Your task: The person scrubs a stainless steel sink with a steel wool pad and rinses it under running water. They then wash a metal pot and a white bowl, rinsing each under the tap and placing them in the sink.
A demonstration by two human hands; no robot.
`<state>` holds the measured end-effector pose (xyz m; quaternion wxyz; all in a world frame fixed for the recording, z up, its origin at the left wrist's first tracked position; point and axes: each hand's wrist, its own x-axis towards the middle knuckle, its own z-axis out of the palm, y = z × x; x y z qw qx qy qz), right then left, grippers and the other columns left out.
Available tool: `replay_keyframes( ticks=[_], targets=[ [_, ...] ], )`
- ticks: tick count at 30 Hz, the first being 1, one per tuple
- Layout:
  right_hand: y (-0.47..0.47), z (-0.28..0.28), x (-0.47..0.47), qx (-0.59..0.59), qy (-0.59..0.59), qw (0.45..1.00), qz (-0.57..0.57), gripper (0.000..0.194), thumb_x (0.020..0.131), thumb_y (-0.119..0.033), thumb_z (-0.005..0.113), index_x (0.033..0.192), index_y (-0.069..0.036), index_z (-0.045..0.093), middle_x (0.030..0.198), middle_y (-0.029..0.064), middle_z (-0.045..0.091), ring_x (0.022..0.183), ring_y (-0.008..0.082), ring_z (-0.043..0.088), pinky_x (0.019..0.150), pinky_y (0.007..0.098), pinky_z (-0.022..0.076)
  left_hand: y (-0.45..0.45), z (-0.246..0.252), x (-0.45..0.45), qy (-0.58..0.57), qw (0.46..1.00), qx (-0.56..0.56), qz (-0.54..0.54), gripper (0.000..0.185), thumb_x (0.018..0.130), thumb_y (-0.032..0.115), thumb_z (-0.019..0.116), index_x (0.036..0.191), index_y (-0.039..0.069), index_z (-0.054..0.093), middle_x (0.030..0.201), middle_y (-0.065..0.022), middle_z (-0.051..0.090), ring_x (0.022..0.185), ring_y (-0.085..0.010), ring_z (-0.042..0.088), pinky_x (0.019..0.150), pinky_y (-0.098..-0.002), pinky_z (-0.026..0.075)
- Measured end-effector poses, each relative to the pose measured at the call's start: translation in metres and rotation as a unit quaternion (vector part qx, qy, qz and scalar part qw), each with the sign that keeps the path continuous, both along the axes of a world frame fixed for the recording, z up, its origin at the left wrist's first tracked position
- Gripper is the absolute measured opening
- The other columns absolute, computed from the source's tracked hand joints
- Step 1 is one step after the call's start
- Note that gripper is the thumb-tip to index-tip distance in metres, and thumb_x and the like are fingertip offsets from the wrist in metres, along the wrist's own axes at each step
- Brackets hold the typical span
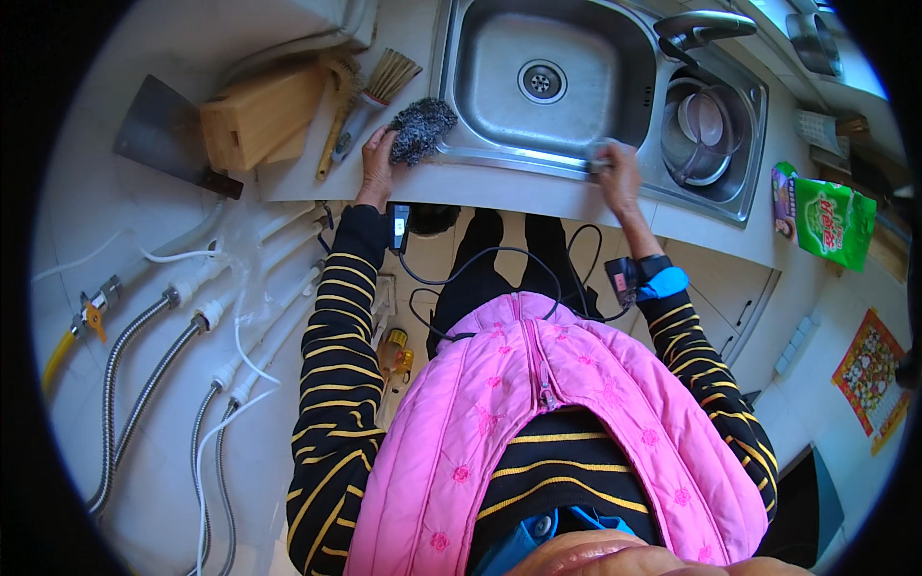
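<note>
My left hand [378, 160] is at the counter's front edge, its fingers on a dark grey mesh scouring pad [422, 131] that lies left of the large steel sink basin [540, 43]. At the front rim of that basin, near its right corner, my right hand [618, 173] is closed around a small greyish pad or cloth [599, 155], blurred and partly hidden by the fingers. The basin holds nothing but its drain strainer [542, 81]. In the smaller basin to the right sit a metal bowl [677, 162] and a see-through bowl.
Left stand a wooden knife block [263, 108], a cleaver [162, 129] and two brushes [389, 75] [333, 147]. A faucet [702, 27] rises behind the basins. A green package [834, 223] lies at the right. Pipes and hoses run along the left wall; a cable hangs between my wrists.
</note>
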<state>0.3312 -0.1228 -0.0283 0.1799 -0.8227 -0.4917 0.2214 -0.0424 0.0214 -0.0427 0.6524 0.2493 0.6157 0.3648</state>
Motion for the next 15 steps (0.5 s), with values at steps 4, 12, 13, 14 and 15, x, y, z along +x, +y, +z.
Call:
replay_keyframes(
  ticks=[4,12,13,14,15],
  targets=[
    [0.062,0.004,-0.086,0.049,0.195,0.973,0.116,0.028,0.069,0.006,0.050,0.088,-0.011,0.060,0.088,0.0139,0.054,0.089,0.0329,0.052,0.079,0.0401,0.0439,0.000,-0.011,-0.006,-0.014,1.000,0.000,0.008,0.040,0.084,0.026,0.060,0.120,0.009,0.054,0.104,-0.0037,0.059,0.090,-0.0143,0.058,0.066,-0.0307,0.050],
    [0.107,0.026,-0.154,0.026,0.118,0.930,0.348,0.029,0.074,0.001,0.053,0.097,-0.013,0.062,0.102,0.0131,0.050,0.094,0.0336,0.053,0.080,0.0411,0.0473,0.007,-0.028,-0.020,-0.091,0.996,-0.012,0.014,0.039,0.086,0.028,0.055,0.119,0.008,0.052,0.109,-0.0062,0.057,0.099,-0.0188,0.058,0.076,-0.0377,0.056],
    [0.097,0.027,-0.152,0.026,0.084,0.929,0.359,0.028,0.075,0.000,0.053,0.097,-0.013,0.062,0.102,0.0123,0.050,0.095,0.0329,0.052,0.080,0.0409,0.0475,0.006,-0.027,-0.019,-0.091,0.996,-0.002,0.012,0.039,0.085,0.029,0.056,0.119,0.009,0.053,0.106,-0.0049,0.058,0.096,-0.0170,0.058,0.071,-0.0340,0.054],
    [0.086,0.028,-0.147,0.046,0.055,0.926,0.371,0.027,0.075,-0.001,0.053,0.097,-0.014,0.062,0.102,0.0115,0.050,0.095,0.0323,0.052,0.079,0.0406,0.0476,0.004,-0.026,-0.018,-0.081,0.997,0.007,0.017,0.040,0.084,0.029,0.057,0.118,0.009,0.054,0.103,-0.0035,0.060,0.093,-0.0152,0.059,0.066,-0.0303,0.052],
    [0.076,0.027,-0.138,0.076,0.031,0.918,0.388,0.026,0.075,-0.003,0.053,0.097,-0.014,0.061,0.103,0.0108,0.050,0.096,0.0317,0.051,0.079,0.0403,0.0478,0.004,-0.025,-0.016,-0.082,0.996,0.005,0.024,0.040,0.083,0.030,0.059,0.118,0.010,0.055,0.100,-0.0021,0.061,0.089,-0.0133,0.059,0.060,-0.0266,0.051]
  ],
)
